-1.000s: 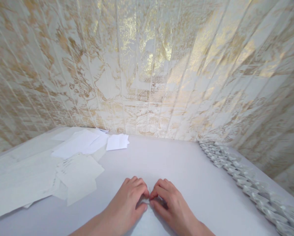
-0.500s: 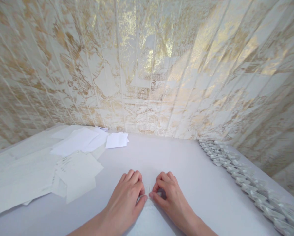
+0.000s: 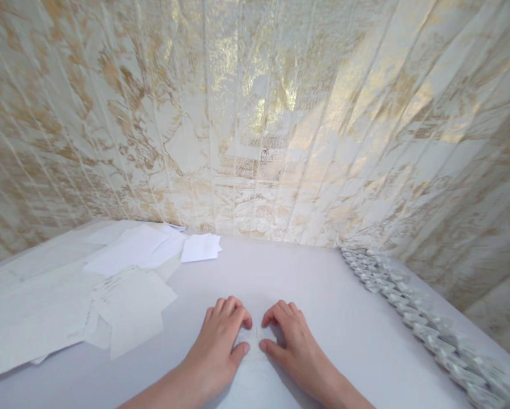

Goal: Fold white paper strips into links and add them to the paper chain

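A pale sheet of paper [image 3: 257, 378] lies on the table before me, between my forearms, with a thin upright crease or edge at its far end. My left hand [image 3: 222, 339] curves over its left side, thumb and index finger apart. Opposite it, my right hand [image 3: 289, 345] rests at the right side, its thumb and index finger also parted. Both thumb tips are at or just above the paper; whether they touch it I cannot tell. Part of the sheet is hidden under my hands.
Loose white papers [image 3: 33, 307] spread over the left side of the table. A small stack of white squares [image 3: 200, 248] sits near the back edge. Along the right edge runs a row of interlocked folded-paper pieces [image 3: 425, 329]. A patterned gold and white curtain [image 3: 255, 142] hangs behind.
Thumb and index finger of each hand, close together before at the paper's fold, have spread apart. My hands have drawn slightly away from each other, and the view has shifted a little.
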The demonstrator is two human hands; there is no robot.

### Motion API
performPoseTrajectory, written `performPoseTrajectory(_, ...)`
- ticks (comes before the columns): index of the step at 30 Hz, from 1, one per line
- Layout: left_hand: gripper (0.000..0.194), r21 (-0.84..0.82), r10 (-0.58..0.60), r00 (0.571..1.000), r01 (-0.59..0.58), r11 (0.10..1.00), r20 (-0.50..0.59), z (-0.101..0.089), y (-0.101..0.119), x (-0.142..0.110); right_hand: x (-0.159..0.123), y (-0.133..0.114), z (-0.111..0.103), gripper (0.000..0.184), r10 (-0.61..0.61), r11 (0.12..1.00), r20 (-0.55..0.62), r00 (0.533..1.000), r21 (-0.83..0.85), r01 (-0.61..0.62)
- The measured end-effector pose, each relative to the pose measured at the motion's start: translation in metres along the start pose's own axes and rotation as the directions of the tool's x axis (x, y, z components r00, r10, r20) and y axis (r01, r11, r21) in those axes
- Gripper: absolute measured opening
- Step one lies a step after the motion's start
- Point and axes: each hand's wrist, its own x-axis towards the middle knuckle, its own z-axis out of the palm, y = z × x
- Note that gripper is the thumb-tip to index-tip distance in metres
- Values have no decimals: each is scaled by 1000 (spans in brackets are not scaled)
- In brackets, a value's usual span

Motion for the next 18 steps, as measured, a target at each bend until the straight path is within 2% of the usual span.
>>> performPoseTrajectory(7,44,-37,32,998,-29,999,63,-9,-5,1,1,11,-14,33,-57,995,116,992,89,46)
performPoseTrajectory(13,55,-28,94,993,-92,995,65,-5,-9,0,-4,9,-11,29,-56,994,98,994,95,47)
performPoseTrajectory(18,56,-33,118,992,-117,993,43,0,-6,-3,-6,6,-6,26,-45,996,63,997,75,41)
